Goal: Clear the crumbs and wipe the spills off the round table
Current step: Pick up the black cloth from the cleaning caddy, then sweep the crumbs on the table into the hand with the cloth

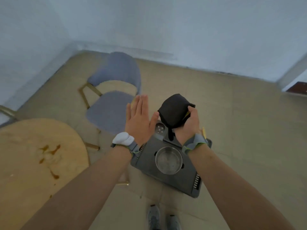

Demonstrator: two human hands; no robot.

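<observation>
The round wooden table (25,163) lies at the lower left, marked with brown spills (49,151) and pale smears near its middle. My right hand (189,125) is raised in front of me, closed on a bunched black cloth (174,110). My left hand (139,120) is held up flat beside it, fingers straight and together, holding nothing. Both hands are well to the right of the table, above the floor.
A grey tray-like unit (146,156) with a steel bowl (168,160) sits on the floor below my hands. A blue chair with gold legs (113,97) stands beyond the table. My shoes (162,218) show at the bottom. White walls close the corner.
</observation>
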